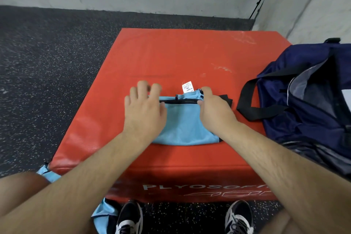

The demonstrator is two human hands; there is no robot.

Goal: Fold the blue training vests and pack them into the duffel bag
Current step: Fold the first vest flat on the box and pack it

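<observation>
Here the left hand (144,108) lies spread, flattening the folded blue vest (182,125); the right hand (214,108) pinches its corner, probably to hold the fold.

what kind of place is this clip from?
Probably a gym or training room: a red plyo box printed PLYOSOFT, a black speckled rubber floor, and a navy duffel bag beside a blue mesh vest.
</observation>
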